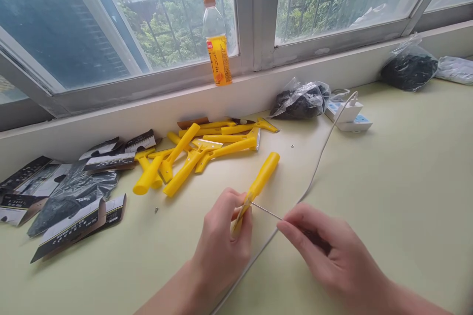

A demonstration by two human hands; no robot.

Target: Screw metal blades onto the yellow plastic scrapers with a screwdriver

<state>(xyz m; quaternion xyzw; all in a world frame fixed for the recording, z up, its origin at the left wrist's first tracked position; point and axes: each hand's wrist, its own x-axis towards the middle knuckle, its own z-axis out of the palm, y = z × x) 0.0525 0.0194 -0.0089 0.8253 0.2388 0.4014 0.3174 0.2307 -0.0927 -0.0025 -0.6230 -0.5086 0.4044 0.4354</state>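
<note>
My left hand pinches the flat head of a yellow scraper, its handle pointing up and away to the right. In my right hand is a screwdriver; its thin metal shaft reaches left and its tip meets the scraper's head. My fingers cover most of the screwdriver's dark handle. Beyond my left hand lies a loose pile of yellow scrapers, some with metal blades showing. One small screw rests on the table left of my hands, and another small metal piece lies farther back.
Black printed cardboard packaging and a plastic bag cover the left side. A white cable runs under my hands to a power strip. Bags of black items sit along the wall. An orange-capped bottle stands on the sill.
</note>
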